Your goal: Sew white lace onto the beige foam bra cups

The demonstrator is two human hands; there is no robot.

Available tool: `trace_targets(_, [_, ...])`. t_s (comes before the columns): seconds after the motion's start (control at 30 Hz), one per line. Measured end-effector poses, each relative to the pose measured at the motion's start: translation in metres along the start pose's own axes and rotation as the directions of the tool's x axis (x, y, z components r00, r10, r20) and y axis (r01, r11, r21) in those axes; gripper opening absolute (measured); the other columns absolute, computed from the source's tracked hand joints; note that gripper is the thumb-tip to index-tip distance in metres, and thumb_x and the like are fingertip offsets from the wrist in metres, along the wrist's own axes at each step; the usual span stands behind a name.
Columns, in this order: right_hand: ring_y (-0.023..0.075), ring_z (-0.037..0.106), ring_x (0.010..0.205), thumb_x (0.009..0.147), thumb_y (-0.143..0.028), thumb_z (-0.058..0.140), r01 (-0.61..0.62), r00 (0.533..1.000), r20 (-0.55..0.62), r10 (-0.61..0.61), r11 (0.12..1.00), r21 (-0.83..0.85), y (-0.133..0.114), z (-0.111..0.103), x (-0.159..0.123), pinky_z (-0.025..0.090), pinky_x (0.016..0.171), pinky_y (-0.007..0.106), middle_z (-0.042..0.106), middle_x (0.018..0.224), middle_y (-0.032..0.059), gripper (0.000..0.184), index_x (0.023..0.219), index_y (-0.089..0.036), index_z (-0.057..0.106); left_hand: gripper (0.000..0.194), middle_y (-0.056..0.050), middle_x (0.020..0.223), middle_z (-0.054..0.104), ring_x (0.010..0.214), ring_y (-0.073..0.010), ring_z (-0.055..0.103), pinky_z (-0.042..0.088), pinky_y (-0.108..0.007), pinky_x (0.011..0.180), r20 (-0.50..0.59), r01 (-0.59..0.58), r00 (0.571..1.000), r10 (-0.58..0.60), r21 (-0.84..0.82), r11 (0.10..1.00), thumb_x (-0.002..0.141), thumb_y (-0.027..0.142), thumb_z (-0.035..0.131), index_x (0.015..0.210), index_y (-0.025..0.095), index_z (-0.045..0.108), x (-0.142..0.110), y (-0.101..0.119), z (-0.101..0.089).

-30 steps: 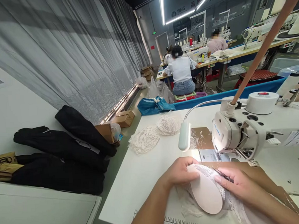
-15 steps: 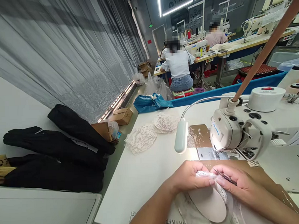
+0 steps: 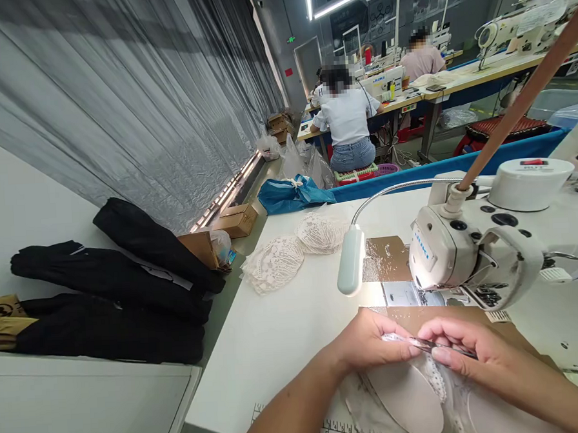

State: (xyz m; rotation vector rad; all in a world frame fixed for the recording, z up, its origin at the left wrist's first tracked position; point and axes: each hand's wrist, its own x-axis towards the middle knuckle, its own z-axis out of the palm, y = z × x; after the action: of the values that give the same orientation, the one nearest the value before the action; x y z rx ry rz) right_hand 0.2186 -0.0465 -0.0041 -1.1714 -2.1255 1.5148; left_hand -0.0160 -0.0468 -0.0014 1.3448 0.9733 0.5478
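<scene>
My left hand (image 3: 373, 341) pinches the white lace edge of a bra (image 3: 408, 397), whose smooth pale foam cup hangs below the fingers. Dark metal thread snips (image 3: 446, 347) lie in my right hand (image 3: 470, 349), gripped between thumb and fingers. Their tips point left and meet the lace right beside my left thumb. More sheer white fabric and a second cup spread over the table edge beneath my right wrist, partly hidden by it.
Just beyond my hands stands a sewing machine (image 3: 441, 254) with a bendable lamp (image 3: 352, 261). Two lace cups (image 3: 275, 264) lie on the white table (image 3: 257, 347) to the left. A printed ruler scale (image 3: 336, 432) runs along the near edge. Co-workers (image 3: 347, 123) sit farther back.
My right hand has turned the snips so that their tips now reach the lace by my left thumb; before, they pointed up and away. The view has shifted slightly.
</scene>
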Motion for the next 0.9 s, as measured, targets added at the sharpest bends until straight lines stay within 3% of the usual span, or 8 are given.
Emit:
trace_targets(0.27, [0.0204,0.060,0.089,0.097,-0.054,0.040,0.058,0.998,-0.014,-0.058,0.998,-0.002,-0.013,0.010,0.002,0.043,0.077,0.034,0.067,0.095,-0.0025,0.033,0.098,-0.031,0.064,0.037,0.001,0.065,0.055,0.062,-0.0083,0.043,0.031,-0.019,0.054,0.013,0.076,0.997,-0.076,0.016,0.997,0.069,0.043,0.079,0.088,0.011,0.078,-0.003,0.003,-0.001])
trace_targets(0.43, [0.0211,0.059,0.085,0.097,-0.055,0.039,0.040,0.993,-0.113,-0.040,0.999,-0.002,-0.006,0.013,0.003,0.044,0.076,0.035,0.065,0.088,0.0002,0.039,0.090,-0.027,0.064,0.043,-0.002,0.071,0.064,0.065,-0.0107,0.051,0.038,-0.021,0.059,0.020,0.062,0.998,-0.063,0.018,0.998,0.070,0.050,0.077,0.092,0.012,0.078,0.000,-0.003,0.001])
trace_targets(0.53, [0.0234,0.058,0.091,0.091,-0.060,0.046,0.014,0.983,-0.185,0.003,0.996,0.091,0.000,0.017,0.007,0.046,0.081,0.036,0.062,0.098,0.0035,0.040,0.107,-0.026,0.061,0.044,-0.005,0.083,0.070,0.075,-0.0150,0.059,0.044,-0.023,0.069,0.026,0.041,0.999,-0.042,0.041,0.998,0.072,0.050,0.076,0.096,0.013,0.077,0.001,-0.004,0.002])
trace_targets(0.63, [0.0226,0.057,0.085,0.087,-0.059,0.054,0.004,0.996,-0.086,0.006,0.994,0.113,0.003,0.020,0.012,0.046,0.073,0.033,0.061,0.095,0.0026,0.042,0.112,-0.026,0.058,0.043,-0.004,0.087,0.070,0.078,-0.0159,0.060,0.044,-0.023,0.070,0.090,0.017,0.995,-0.029,0.134,0.991,0.077,0.049,0.070,0.103,0.015,0.074,-0.001,0.002,-0.003])
trace_targets(0.73, [0.0202,0.052,0.073,0.093,-0.056,0.044,-0.025,0.997,-0.071,0.025,1.000,0.003,0.004,0.017,0.012,0.041,0.065,0.031,0.057,0.076,0.0006,0.038,0.083,-0.023,0.060,0.037,0.001,0.078,0.065,0.070,-0.0140,0.056,0.040,-0.021,0.061,0.175,0.020,0.980,-0.091,0.370,0.929,0.070,0.040,0.076,0.098,0.017,0.073,-0.009,0.012,-0.018])
trace_targets(0.8, [0.0193,0.050,0.071,0.095,-0.056,0.040,-0.041,0.996,-0.082,0.038,0.999,-0.029,0.003,0.014,0.009,0.039,0.063,0.030,0.054,0.074,0.0001,0.042,0.075,-0.022,0.055,0.026,0.003,0.068,0.058,0.063,-0.0122,0.051,0.036,-0.020,0.055,0.155,0.043,0.979,-0.136,0.490,0.871,0.065,0.032,0.077,0.086,0.017,0.072,-0.015,0.018,-0.029])
trace_targets(0.9, [0.0188,0.051,0.070,0.094,-0.056,0.044,0.001,0.999,0.051,-0.002,1.000,0.006,-0.002,0.012,0.005,0.040,0.062,0.029,0.054,0.072,-0.0004,0.043,0.070,-0.022,0.051,0.015,0.003,0.069,0.057,0.062,-0.0112,0.049,0.034,-0.019,0.053,0.063,0.085,0.990,-0.126,0.444,0.892,0.070,0.025,0.069,0.082,0.016,0.070,-0.022,0.020,-0.039])
